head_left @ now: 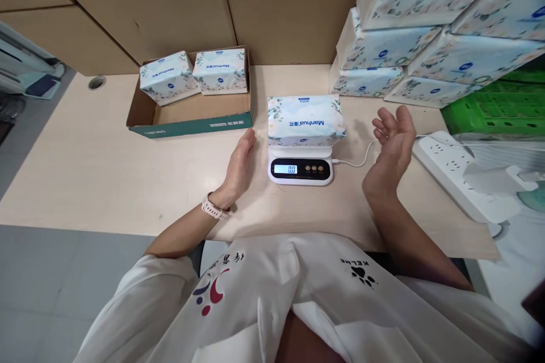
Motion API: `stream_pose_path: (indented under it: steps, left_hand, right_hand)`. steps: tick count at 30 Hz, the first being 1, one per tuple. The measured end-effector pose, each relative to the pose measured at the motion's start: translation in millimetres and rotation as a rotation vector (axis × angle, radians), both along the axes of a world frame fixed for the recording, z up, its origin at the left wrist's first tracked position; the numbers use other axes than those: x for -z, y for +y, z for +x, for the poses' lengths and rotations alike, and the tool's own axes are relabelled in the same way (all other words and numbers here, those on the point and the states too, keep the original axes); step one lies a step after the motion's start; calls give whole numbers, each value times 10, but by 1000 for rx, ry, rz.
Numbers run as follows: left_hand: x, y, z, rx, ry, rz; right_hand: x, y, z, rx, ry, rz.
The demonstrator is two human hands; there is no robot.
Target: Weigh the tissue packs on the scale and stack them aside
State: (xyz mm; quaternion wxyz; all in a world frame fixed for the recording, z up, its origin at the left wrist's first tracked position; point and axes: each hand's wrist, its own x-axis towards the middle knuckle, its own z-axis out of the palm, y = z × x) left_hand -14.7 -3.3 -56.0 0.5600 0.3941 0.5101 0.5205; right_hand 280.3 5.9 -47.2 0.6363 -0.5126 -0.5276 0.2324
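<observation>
A floral pack of tissues (305,116) lies on a small white digital scale (301,172), whose lit display reads 0.0. To the left of the scale, my left hand (239,167) rests edge-down on the table with its fingers stretched out, holding nothing. On the other side, my right hand (392,150) is raised with the palm turned inward and the fingers loosely bent and apart, also without anything in it. Neither hand touches the pack. Beyond my left hand stands a shallow green cardboard box (187,129) with two tissue packs (220,71) inside, at its back.
Several more tissue packs (383,48) are stacked at the back right, beside a green crate (494,108). A white power strip (455,173) lies on the right, with a cable running to the scale. Large cardboard cartons (289,5) line the table's back edge.
</observation>
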Motion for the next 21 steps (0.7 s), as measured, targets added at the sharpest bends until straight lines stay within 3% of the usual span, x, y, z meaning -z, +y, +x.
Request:
stream_pose_path:
  steps: [8,21]
  left_hand:
    - [-57,-5,-6,-3,9,8]
    - [-43,-6,-9,-15,-3,10]
  right_hand:
    - [87,-7,-10,-77,8,-15]
    - [102,-15,11,-74,9,-41]
